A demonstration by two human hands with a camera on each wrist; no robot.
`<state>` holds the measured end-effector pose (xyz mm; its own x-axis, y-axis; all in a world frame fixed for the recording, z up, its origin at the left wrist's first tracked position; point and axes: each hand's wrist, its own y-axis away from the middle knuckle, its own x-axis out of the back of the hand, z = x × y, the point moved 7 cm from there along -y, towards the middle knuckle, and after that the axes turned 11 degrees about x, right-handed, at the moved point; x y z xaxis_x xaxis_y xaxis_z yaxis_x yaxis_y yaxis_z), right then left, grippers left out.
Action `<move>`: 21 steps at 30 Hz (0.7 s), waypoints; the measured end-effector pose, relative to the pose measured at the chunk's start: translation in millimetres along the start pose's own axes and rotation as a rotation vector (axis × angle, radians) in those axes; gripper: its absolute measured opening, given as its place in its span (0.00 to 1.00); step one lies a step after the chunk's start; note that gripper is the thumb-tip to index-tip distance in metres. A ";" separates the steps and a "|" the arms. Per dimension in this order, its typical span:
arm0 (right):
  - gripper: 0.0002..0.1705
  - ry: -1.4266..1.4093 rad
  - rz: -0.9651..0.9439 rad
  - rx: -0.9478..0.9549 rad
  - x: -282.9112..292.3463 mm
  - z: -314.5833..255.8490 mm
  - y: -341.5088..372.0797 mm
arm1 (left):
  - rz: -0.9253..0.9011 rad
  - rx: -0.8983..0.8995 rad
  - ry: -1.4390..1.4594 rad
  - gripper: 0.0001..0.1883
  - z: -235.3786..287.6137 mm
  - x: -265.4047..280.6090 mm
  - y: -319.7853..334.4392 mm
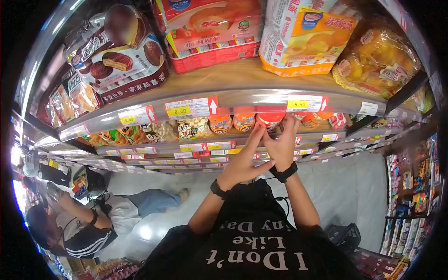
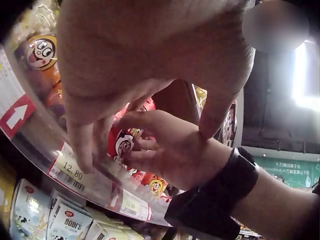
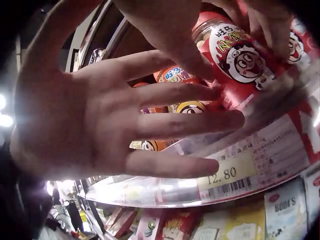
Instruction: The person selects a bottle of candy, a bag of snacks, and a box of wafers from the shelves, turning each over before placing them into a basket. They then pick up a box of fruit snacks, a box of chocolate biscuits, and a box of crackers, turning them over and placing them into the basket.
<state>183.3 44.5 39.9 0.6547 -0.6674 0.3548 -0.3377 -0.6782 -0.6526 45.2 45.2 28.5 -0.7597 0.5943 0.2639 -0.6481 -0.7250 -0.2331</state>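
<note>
A red-capped jar point(image 1: 270, 117) with a cartoon face stands on the lower shelf; its label shows large in the right wrist view point(image 3: 242, 62). My right hand point(image 1: 281, 147) grips it, thumb point(image 3: 197, 60) on one side and fingers on the other, partly hidden. Spread and nearly straight, the fingers of my left hand point(image 1: 242, 163) reach in front of the jar's lower side; whether they touch it, I cannot tell. The left wrist view has my left hand point(image 2: 155, 50) across the top and my right hand point(image 2: 170, 145) at the red jar point(image 2: 122, 142).
Orange jars point(image 1: 220, 123) and snack bags point(image 1: 161, 130) line the same shelf. Above, an upper shelf point(image 1: 219, 77) carries large packs of pies point(image 1: 212, 28). Price tags point(image 1: 191, 107) run along the shelf edges. A person point(image 1: 84, 219) holding a phone is at the left.
</note>
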 end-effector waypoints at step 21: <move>0.32 0.177 -0.306 0.221 -36.7 -74.0 -34.6 | 0.123 0.259 0.256 0.19 -31.5 35.4 45.9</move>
<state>120.9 69.7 99.1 0.5693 -0.5010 0.6519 0.0204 -0.7840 -0.6204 -13.1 43.8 -2.3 -0.8410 0.5410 -0.0017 -0.5410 -0.8410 0.0039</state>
